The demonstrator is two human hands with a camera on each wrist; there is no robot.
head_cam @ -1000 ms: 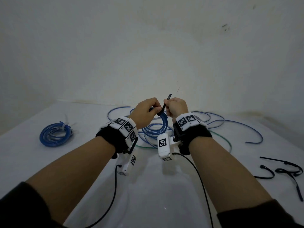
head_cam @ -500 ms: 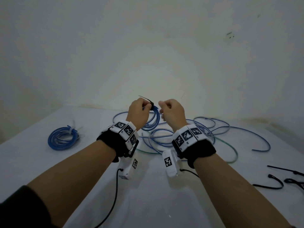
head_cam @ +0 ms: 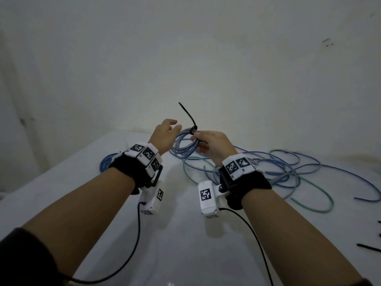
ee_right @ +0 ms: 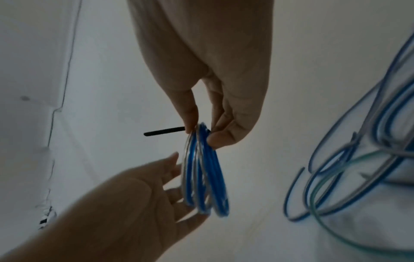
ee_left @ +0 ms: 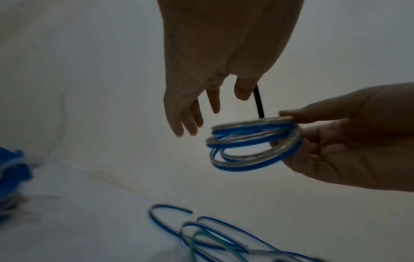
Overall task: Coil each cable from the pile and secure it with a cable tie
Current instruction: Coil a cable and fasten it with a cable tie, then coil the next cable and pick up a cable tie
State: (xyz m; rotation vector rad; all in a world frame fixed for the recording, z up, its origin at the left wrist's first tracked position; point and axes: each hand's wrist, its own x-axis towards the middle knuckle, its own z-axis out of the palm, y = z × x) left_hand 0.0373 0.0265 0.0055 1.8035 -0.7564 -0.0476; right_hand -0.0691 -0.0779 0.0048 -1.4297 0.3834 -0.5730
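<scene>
A small coil of blue and grey cable (head_cam: pixel 183 148) hangs in the air over the white table (head_cam: pixel 175 234). A black cable tie (head_cam: pixel 186 114) is cinched round its top, with the tail pointing up and left. My right hand (head_cam: pixel 195 139) pinches the coil at the tie between thumb and fingers; the right wrist view shows the same pinch on the coil (ee_right: pixel 206 173) beside the tie tail (ee_right: pixel 163 131). My left hand (head_cam: pixel 174 125) hovers open just left of the coil with straight fingers (ee_left: pixel 190 117), holding nothing. In the left wrist view the coil (ee_left: pixel 253 145) sits below those fingertips.
Loose blue and green cables (head_cam: pixel 288 172) sprawl over the table to the right of my hands. A tied blue coil (head_cam: pixel 106 162) lies at the left, partly hidden by my left wrist. Spare black ties (head_cam: pixel 369 247) lie at the right edge. A wall stands close behind.
The coil has passed from my left hand to my right. The left hand has let go and opened. The tie tail now sticks up longer above the coil.
</scene>
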